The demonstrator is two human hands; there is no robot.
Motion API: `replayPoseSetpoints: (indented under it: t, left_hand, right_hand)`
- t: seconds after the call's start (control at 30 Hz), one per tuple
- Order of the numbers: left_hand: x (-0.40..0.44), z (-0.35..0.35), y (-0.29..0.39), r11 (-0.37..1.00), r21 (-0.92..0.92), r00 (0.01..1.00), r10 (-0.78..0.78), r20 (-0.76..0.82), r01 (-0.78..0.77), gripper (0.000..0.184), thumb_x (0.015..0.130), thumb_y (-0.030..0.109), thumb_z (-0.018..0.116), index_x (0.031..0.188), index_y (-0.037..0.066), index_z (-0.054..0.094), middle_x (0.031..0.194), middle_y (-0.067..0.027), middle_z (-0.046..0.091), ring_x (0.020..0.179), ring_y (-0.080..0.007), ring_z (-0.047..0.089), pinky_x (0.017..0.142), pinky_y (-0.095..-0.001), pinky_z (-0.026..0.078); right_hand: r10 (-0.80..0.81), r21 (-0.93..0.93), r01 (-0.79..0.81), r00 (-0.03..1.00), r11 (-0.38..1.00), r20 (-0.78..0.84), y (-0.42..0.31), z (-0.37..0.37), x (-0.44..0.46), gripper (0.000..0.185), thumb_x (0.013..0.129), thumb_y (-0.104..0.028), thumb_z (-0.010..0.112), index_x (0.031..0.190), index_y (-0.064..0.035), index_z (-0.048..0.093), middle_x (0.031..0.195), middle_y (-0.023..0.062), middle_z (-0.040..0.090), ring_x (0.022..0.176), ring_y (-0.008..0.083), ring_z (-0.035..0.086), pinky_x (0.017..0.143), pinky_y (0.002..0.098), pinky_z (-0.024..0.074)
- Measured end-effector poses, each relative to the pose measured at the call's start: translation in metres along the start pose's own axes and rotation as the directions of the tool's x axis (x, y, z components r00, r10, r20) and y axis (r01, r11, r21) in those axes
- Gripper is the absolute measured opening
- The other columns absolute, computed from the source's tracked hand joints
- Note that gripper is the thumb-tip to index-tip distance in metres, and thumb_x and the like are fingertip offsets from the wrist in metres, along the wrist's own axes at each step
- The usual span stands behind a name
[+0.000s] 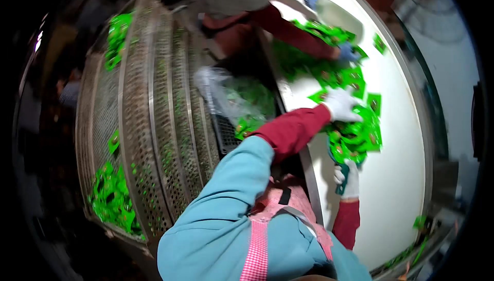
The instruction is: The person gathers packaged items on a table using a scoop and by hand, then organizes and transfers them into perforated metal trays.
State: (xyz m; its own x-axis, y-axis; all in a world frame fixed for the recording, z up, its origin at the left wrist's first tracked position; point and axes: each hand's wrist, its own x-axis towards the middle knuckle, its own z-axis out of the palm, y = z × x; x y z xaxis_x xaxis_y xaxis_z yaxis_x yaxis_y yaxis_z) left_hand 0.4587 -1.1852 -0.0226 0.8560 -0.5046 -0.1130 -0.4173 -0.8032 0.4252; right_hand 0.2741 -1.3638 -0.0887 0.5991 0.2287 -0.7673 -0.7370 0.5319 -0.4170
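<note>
My left hand, in a white glove, rests its spread fingers on a heap of shiny green packets. The heap sits on a round container, mostly hidden under the packets; a bluish rim shows at its edge. My right hand, also gloved in white, is closed around the container's dark green handle, nearer my body. More green packets lie on the white table beyond my left hand.
A co-worker's blue-gloved hands work at the packet pile beside a pale scoop-like container. Between table and perforated metal racks stands a black crate lined with a clear plastic bag. Packets lie on the racks. A raised edge bounds the table.
</note>
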Motion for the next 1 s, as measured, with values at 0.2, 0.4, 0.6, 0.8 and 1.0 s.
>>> replayPoseSetpoints:
  t: [0.2,0.4,0.6,0.8,1.0]
  left_hand:
    - [-0.021,-0.075,0.004,0.992,0.121,0.971,0.044,-0.233,-0.016,0.067,0.066,0.072,0.060,0.102,0.017,0.073,0.112,-0.0195,0.053,0.093,-0.0359,0.060,0.072,-0.0477,0.048]
    - [-0.121,-0.199,0.006,0.971,0.176,0.927,-0.089,-0.364,0.162,0.066,0.068,0.070,0.059,0.106,0.017,0.072,0.114,-0.0195,0.053,0.096,-0.0345,0.061,0.073,-0.0451,0.049]
    - [-0.288,-0.304,-0.056,0.823,0.142,0.714,-0.374,-0.592,0.549,0.069,0.069,0.072,0.056,0.113,0.021,0.069,0.124,-0.0248,0.050,0.101,-0.0385,0.061,0.087,-0.0461,0.049]
    - [-0.495,-0.344,-0.095,0.611,-0.120,0.336,-0.576,-0.745,0.782,0.074,0.075,0.071,0.055,0.125,0.017,0.062,0.139,-0.0276,0.039,0.120,-0.0403,0.050,0.102,-0.0452,0.041]
    - [-0.703,-0.299,-0.156,0.459,-0.421,-0.047,-0.632,-0.774,0.782,0.077,0.078,0.065,0.061,0.130,0.009,0.056,0.140,-0.0300,0.034,0.133,-0.0419,0.032,0.111,-0.0437,0.029]
  right_hand:
    - [-0.077,0.006,0.078,0.962,0.997,0.263,-0.021,0.043,-0.021,0.033,0.092,-0.038,0.054,0.090,-0.0049,0.052,0.066,-0.0011,0.048,0.039,0.0060,0.035,0.034,0.0213,0.0293]
    - [-0.207,-0.171,0.312,0.868,0.935,0.452,-0.025,0.155,-0.088,0.025,0.096,-0.032,0.047,0.098,-0.0068,0.050,0.071,0.0027,0.052,0.038,0.0038,0.035,0.032,0.0184,0.0271]
    - [0.032,-0.394,0.340,0.721,0.854,0.693,0.007,0.309,-0.112,0.027,0.097,-0.034,0.046,0.088,-0.0087,0.050,0.072,0.0020,0.052,0.039,0.0041,0.036,0.033,0.0178,0.0277]
    - [0.564,-0.720,0.231,0.485,0.654,0.668,0.080,0.462,-0.132,0.040,0.095,-0.040,0.043,0.077,-0.0053,0.051,0.051,-0.0033,0.041,0.038,0.0077,0.034,0.037,0.0204,0.0285]
    - [0.781,-0.819,0.446,0.336,0.360,0.526,0.224,0.590,-0.152,0.030,0.090,-0.027,0.044,0.079,0.0000,0.052,0.051,0.0049,0.051,0.038,0.0168,0.047,0.040,0.0291,0.0410]
